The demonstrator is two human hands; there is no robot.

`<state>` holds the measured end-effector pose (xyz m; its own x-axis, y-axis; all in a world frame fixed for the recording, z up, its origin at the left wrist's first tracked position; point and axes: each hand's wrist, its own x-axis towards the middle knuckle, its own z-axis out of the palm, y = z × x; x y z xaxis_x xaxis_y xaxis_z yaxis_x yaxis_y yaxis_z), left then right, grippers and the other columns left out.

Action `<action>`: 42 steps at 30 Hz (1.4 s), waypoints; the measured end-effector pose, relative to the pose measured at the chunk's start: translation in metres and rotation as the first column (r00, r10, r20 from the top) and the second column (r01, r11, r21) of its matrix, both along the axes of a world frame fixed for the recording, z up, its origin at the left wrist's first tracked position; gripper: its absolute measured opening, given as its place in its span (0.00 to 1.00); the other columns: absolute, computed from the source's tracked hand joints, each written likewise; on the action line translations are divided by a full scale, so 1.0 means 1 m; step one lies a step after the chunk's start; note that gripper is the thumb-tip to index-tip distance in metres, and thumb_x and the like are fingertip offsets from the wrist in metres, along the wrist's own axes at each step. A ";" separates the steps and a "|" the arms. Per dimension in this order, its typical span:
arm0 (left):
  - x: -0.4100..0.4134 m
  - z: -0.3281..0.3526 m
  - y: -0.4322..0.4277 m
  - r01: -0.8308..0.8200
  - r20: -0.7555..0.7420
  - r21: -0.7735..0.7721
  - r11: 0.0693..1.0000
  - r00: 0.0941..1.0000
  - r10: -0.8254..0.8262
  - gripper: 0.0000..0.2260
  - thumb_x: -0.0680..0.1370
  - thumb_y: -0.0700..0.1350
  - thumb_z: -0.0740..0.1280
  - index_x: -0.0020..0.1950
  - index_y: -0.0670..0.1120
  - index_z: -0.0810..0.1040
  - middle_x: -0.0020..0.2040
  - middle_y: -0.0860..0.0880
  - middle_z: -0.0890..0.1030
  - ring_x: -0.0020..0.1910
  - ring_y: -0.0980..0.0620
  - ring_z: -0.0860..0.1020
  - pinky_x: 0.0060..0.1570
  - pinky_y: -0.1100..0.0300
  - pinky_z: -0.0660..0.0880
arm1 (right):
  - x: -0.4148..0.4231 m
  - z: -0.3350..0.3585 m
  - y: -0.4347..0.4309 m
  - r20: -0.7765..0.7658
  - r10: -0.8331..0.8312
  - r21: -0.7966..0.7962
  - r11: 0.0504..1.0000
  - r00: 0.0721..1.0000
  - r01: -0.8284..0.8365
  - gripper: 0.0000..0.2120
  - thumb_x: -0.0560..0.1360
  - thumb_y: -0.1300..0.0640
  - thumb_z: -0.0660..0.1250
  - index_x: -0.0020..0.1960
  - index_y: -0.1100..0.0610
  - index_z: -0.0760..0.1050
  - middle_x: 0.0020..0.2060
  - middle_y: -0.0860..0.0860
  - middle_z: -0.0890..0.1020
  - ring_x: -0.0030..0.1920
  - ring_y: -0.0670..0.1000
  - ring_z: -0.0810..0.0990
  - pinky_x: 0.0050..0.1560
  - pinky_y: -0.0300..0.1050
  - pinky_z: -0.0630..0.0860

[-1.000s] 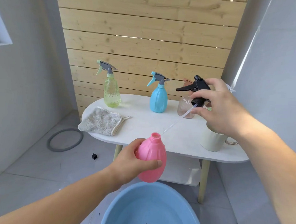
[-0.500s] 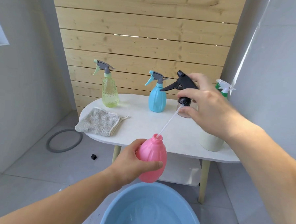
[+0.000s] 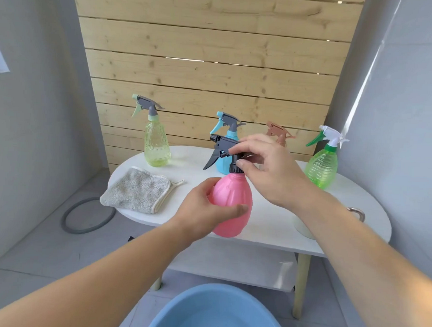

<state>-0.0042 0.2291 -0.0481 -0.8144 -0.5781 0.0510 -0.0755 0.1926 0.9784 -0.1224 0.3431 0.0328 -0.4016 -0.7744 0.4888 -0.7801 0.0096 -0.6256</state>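
My left hand (image 3: 202, 210) grips the body of a pink spray bottle (image 3: 230, 196), held upright in front of the white table (image 3: 269, 223). A black trigger spray head (image 3: 222, 151) sits on the bottle's neck, nozzle pointing left. My right hand (image 3: 267, 168) pinches the head's collar with thumb and fingers. The dip tube is out of sight inside the bottle.
On the table stand a yellow-green spray bottle (image 3: 156, 140), a blue one (image 3: 227, 141), a brown-headed one (image 3: 279, 133) and a green one (image 3: 322, 164). A grey cloth (image 3: 136, 190) lies at the left; a white cup (image 3: 304, 228) sits behind my right forearm. A blue basin (image 3: 217, 316) is below; a grey ring (image 3: 88, 216) lies on the floor.
My right hand brought the black spray head down and left, fed its tube into the pink bottle and seated the head on the neck. The left hand kept holding the bottle.
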 end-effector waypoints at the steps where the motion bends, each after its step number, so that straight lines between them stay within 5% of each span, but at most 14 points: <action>1: -0.005 -0.001 -0.003 -0.003 0.003 -0.011 1.000 1.000 0.003 0.30 0.60 0.55 0.81 0.61 0.57 0.79 0.54 0.55 0.84 0.50 0.57 0.84 0.50 0.58 0.82 | -0.004 0.000 -0.003 0.034 0.000 -0.009 1.000 0.999 0.001 0.15 0.76 0.68 0.66 0.54 0.50 0.80 0.54 0.47 0.77 0.54 0.42 0.79 0.61 0.40 0.75; 7: -0.026 -0.019 -0.021 -0.024 0.031 -0.014 1.000 0.999 0.024 0.30 0.61 0.55 0.81 0.61 0.57 0.79 0.53 0.55 0.85 0.51 0.56 0.84 0.51 0.56 0.82 | -0.024 -0.016 -0.019 0.204 0.014 -0.005 1.000 0.979 -0.013 0.17 0.75 0.73 0.64 0.46 0.50 0.75 0.44 0.49 0.82 0.42 0.44 0.82 0.50 0.40 0.78; 13: -0.034 -0.026 -0.030 -0.014 0.005 0.038 0.999 1.000 0.014 0.29 0.63 0.55 0.80 0.62 0.56 0.79 0.53 0.55 0.85 0.50 0.57 0.84 0.47 0.61 0.79 | -0.034 -0.030 -0.033 0.287 0.028 -0.061 0.998 0.958 -0.011 0.16 0.70 0.64 0.69 0.42 0.43 0.71 0.47 0.57 0.83 0.48 0.55 0.85 0.56 0.59 0.80; 21: -0.038 -0.034 -0.034 0.024 -0.008 0.020 1.000 1.000 -0.024 0.30 0.65 0.56 0.79 0.65 0.59 0.76 0.56 0.57 0.84 0.52 0.60 0.83 0.50 0.61 0.80 | -0.045 -0.030 -0.042 0.232 0.084 0.078 0.991 0.969 -0.104 0.23 0.75 0.65 0.63 0.67 0.50 0.70 0.56 0.50 0.80 0.56 0.48 0.80 0.65 0.54 0.75; 24: -0.037 -0.034 -0.035 0.044 0.001 0.001 0.999 0.999 -0.044 0.32 0.65 0.57 0.78 0.67 0.59 0.74 0.57 0.58 0.83 0.53 0.62 0.82 0.50 0.63 0.78 | -0.046 -0.031 -0.041 0.211 0.084 0.149 0.982 0.974 -0.117 0.21 0.74 0.60 0.64 0.66 0.48 0.71 0.56 0.46 0.80 0.59 0.47 0.79 0.66 0.55 0.73; 29: -0.036 -0.034 -0.039 0.103 0.039 -0.027 0.994 0.994 -0.102 0.35 0.65 0.52 0.78 0.70 0.57 0.71 0.60 0.55 0.81 0.57 0.57 0.81 0.53 0.59 0.79 | -0.047 -0.031 -0.038 0.225 0.075 0.155 0.982 0.971 -0.112 0.18 0.76 0.66 0.67 0.62 0.51 0.73 0.52 0.45 0.82 0.56 0.44 0.80 0.64 0.48 0.75; 34: -0.037 -0.039 -0.039 0.085 0.045 -0.079 0.993 0.996 -0.082 0.36 0.64 0.51 0.79 0.70 0.58 0.70 0.60 0.56 0.81 0.59 0.55 0.80 0.58 0.51 0.80 | -0.043 -0.034 -0.041 0.143 0.040 0.240 0.968 0.989 -0.074 0.08 0.77 0.60 0.67 0.54 0.57 0.72 0.50 0.52 0.80 0.53 0.52 0.78 0.62 0.54 0.73; 39: -0.036 -0.038 -0.034 0.066 0.045 -0.113 0.991 0.997 -0.061 0.36 0.64 0.53 0.81 0.68 0.58 0.70 0.59 0.58 0.79 0.58 0.58 0.79 0.53 0.59 0.78 | -0.047 -0.034 -0.041 0.176 0.062 0.246 0.964 0.982 -0.105 0.10 0.74 0.53 0.66 0.55 0.52 0.72 0.50 0.50 0.80 0.56 0.51 0.78 0.64 0.57 0.72; 42: -0.037 -0.039 -0.030 0.040 0.034 -0.120 0.992 0.999 -0.036 0.39 0.64 0.52 0.84 0.69 0.56 0.67 0.60 0.55 0.77 0.58 0.57 0.78 0.49 0.62 0.77 | -0.051 -0.034 -0.041 0.240 0.112 0.218 0.962 0.964 -0.166 0.10 0.76 0.59 0.67 0.56 0.51 0.73 0.47 0.46 0.79 0.56 0.50 0.78 0.64 0.52 0.74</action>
